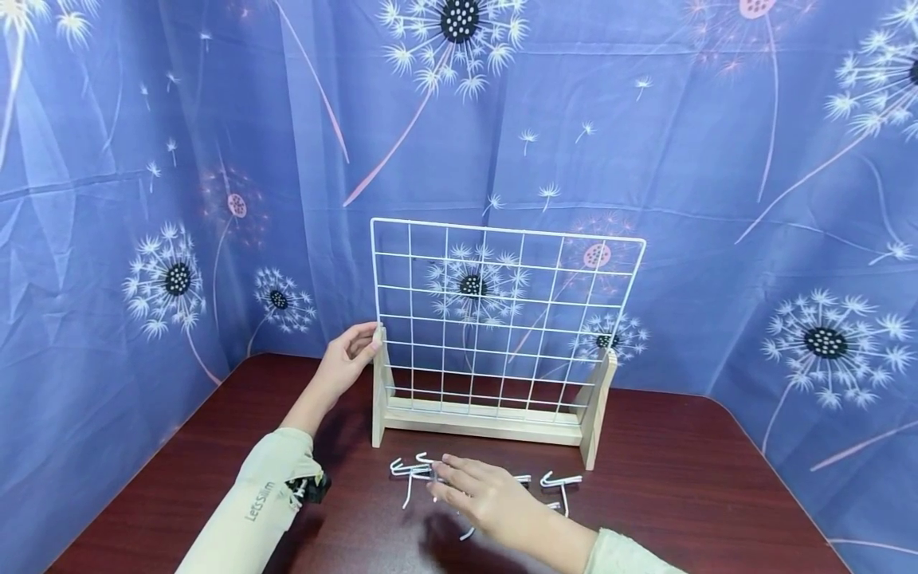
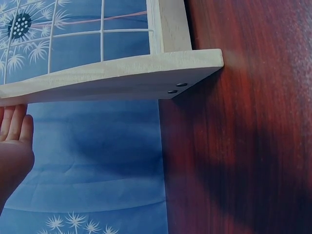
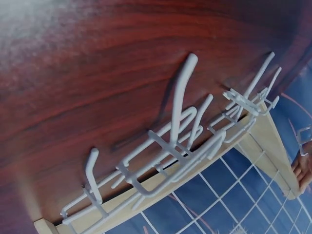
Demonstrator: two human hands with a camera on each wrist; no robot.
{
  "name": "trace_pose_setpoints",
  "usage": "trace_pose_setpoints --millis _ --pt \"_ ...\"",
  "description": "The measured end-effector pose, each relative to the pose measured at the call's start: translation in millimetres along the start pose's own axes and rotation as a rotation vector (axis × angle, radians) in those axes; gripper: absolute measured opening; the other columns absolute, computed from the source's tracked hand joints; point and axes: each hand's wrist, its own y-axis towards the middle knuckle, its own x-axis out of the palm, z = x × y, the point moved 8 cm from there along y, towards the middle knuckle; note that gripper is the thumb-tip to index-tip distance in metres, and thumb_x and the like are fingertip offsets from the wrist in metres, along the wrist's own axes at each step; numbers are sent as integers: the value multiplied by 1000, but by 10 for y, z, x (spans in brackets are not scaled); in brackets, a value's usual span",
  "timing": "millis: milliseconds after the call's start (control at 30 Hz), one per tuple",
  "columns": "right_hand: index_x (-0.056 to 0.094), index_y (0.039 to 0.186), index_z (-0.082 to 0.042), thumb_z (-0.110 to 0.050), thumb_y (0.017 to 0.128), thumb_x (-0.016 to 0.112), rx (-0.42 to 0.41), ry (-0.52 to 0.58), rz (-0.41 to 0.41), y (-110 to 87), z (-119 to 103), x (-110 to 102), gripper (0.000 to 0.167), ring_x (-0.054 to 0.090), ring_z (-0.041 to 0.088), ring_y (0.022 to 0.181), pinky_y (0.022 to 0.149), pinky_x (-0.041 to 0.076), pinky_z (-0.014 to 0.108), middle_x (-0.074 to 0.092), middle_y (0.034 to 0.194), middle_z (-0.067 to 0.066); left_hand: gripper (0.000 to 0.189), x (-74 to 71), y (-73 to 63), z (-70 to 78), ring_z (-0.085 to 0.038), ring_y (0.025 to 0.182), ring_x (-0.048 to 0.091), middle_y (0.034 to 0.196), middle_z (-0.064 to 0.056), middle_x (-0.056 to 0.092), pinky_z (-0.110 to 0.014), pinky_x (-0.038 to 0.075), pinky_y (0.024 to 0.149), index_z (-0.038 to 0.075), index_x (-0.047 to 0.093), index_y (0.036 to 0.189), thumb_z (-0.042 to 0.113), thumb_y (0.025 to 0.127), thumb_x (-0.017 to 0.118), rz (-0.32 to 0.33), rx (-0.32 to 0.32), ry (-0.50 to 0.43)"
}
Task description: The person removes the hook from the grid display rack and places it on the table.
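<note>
A white wire grid (image 1: 495, 319) stands in a pale wooden stand (image 1: 488, 425). My left hand (image 1: 340, 363) grips the top of the stand's left upright, thumb toward the front. In the left wrist view its fingers (image 2: 17, 124) meet the outer face of that upright. White metal hooks (image 3: 180, 97) with bent prongs lie bunched on the table in front of the stand. My right hand (image 1: 488, 494) reaches over them palm down, fingers extended, fingertips right at a hook near the left of the bunch. It hides part of the bunch.
The dark red wooden table (image 1: 688, 494) carries the stand near its back edge. Behind and beside it hangs a blue cloth (image 1: 688, 159) printed with dandelions. One hook (image 1: 561, 482) lies at the right end of the bunch.
</note>
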Motion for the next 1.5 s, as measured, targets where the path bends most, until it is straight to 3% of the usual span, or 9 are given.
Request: trace_pose_setpoints --millis 100,200,367,667,967,1167,1500 --pt "72 106 -10 -9 99 40 3 -12 -80 -32 -41 68 33 65 23 104 94 50 29 69 110 10 43 -11 44 -124 -32 119 50 131 -28 54 -11 44 87 -7 46 136 7 97 57 2 -3 -8" --pt "72 106 -13 -11 95 45 4 -44 -144 -53 -76 119 29 65 21 104 93 50 28 69 112 8 43 -20 57 -161 -30 118 51 131 -25 54 -12 44 88 -5 47 136 11 97 58 10 0 1" --pt "71 108 -14 -16 84 55 -3 -66 -210 -74 -124 175 29 64 19 103 92 51 28 69 112 6 42 -25 65 -164 -25 116 53 130 -26 55 -12 44 88 -5 48 135 10 97 58 14 8 -5" --pt "71 107 -16 -20 83 56 -58 -142 -318 -114 -205 313 29 64 18 102 91 51 27 69 110 3 41 -14 52 -113 -31 118 51 130 -28 54 -12 45 86 -7 47 135 6 97 57 6 -1 -15" --pt "72 107 -19 -24 83 60 -83 -195 -432 -130 -257 437 27 65 17 102 91 51 26 69 111 3 43 -35 79 -207 -25 116 54 130 -24 56 -13 45 88 -4 48 135 13 97 59 13 12 18" --pt "72 109 -20 -27 83 62 -90 -212 -472 -147 -269 476 28 64 16 102 89 51 25 69 112 2 43 -15 65 -188 -32 120 51 131 -25 55 -13 45 88 -4 48 136 12 97 59 6 1 -2" --pt "71 113 -22 -29 88 57 -122 -242 -507 -162 -320 529 30 63 16 106 91 50 24 68 115 2 44 -18 59 -183 -33 120 51 131 -25 55 -12 44 88 -4 48 136 12 97 59 6 -1 -3"
